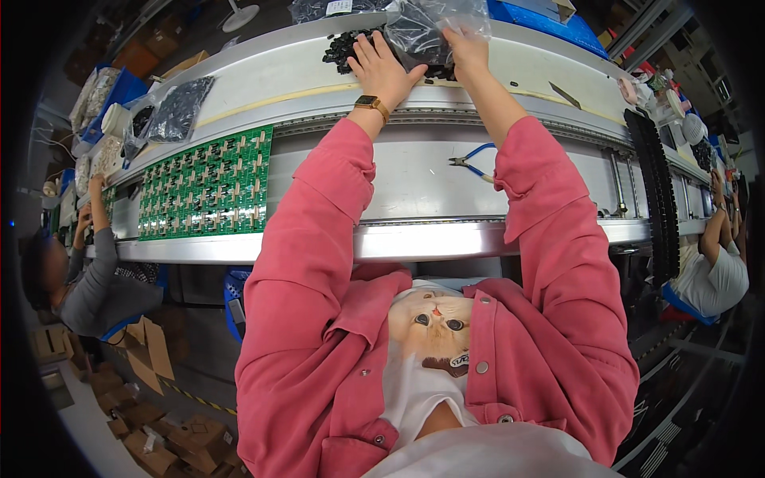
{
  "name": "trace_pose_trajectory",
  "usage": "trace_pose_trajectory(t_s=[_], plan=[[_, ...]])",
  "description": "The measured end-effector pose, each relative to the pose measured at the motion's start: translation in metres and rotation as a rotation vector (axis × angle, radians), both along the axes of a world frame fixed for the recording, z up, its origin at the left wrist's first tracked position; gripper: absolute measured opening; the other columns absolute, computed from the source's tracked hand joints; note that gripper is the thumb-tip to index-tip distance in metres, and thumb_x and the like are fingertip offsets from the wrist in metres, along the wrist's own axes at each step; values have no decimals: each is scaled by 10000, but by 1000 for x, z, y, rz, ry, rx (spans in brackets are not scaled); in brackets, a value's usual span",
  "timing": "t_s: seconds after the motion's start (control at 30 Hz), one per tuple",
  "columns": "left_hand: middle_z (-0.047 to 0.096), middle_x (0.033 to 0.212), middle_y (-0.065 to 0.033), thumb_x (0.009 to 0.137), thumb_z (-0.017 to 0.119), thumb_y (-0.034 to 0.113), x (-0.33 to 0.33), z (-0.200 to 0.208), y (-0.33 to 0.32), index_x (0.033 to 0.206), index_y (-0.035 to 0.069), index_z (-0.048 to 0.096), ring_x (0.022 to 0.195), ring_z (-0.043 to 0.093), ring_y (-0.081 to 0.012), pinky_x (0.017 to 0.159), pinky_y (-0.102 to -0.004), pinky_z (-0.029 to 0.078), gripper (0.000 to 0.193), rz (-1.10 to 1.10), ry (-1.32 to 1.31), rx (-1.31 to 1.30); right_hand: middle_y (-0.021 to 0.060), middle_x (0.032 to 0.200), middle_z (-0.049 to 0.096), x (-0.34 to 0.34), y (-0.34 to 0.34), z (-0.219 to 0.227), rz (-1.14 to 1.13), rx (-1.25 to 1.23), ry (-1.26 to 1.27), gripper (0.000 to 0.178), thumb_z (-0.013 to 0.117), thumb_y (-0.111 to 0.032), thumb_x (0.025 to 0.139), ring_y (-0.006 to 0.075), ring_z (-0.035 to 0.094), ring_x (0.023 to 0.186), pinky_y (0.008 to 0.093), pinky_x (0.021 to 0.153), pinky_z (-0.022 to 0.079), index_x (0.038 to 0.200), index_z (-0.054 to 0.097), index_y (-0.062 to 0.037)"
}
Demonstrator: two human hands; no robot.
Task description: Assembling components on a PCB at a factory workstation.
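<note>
My left hand (386, 77), with a watch at its wrist, lies with fingers spread on a pile of small black parts (341, 49) on the white shelf beyond the rail. Beside it, my right hand (466, 52) grips the edge of a clear plastic bag (418, 33) that has dark contents. More black parts show beneath the bag, between my hands. What exactly the small parts are I cannot make out. A pair of blue-handled cutters (472, 162) rests on the metal surface near my right forearm.
A green circuit board panel (207, 183) sits on the rails at left. Behind it are bags of black parts (182, 110). A flat blade-like piece (565, 95) lies on the shelf. A black ribbed strip (653, 195) crosses the line at right. Other people work at both sides.
</note>
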State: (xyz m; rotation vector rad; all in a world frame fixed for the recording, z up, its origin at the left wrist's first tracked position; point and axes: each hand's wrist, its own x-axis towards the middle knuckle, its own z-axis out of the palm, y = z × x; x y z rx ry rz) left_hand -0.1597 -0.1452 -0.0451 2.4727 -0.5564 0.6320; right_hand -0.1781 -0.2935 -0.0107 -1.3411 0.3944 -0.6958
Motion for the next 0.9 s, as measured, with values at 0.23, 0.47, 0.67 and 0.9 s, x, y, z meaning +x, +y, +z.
trace_pose_trajectory(t_s=[0.23, 0.47, 0.67, 0.9], plan=[[165, 1418, -343, 714, 636, 619, -6, 5, -5, 1400, -17, 197, 1320, 170, -489, 1037, -619, 121, 1034, -51, -86, 33, 169, 936, 641, -16, -17, 3, -59, 134, -142, 523, 703, -107, 691, 190, 597, 754, 247, 660, 473, 1137, 549, 118], [209, 1423, -304, 732, 621, 616, -6, 5, -11, 1395, 83, 292, 1322, 189, -468, 1036, -611, 138, 912, -130, -225, 65, 147, 957, 624, -22, -38, -1, -18, 64, -95, 469, 671, -54, 763, 178, 615, 788, 229, 684, 476, 1171, 499, 103], [252, 1418, -278, 748, 613, 598, -3, 2, -14, 1365, 127, 369, 1311, 220, -458, 1034, -603, 158, 815, -185, -294, 81, 145, 874, 639, -28, -46, 4, -104, 57, -155, 509, 693, -117, 710, 149, 579, 714, 218, 606, 448, 1127, 541, 133], [265, 1419, -263, 745, 614, 600, -2, 4, -16, 1358, 133, 382, 1311, 235, -442, 1038, -595, 156, 805, -215, -291, 65, 139, 890, 633, -40, -59, 26, -43, 40, -159, 479, 670, -98, 746, 164, 590, 743, 225, 654, 460, 1154, 525, 107]])
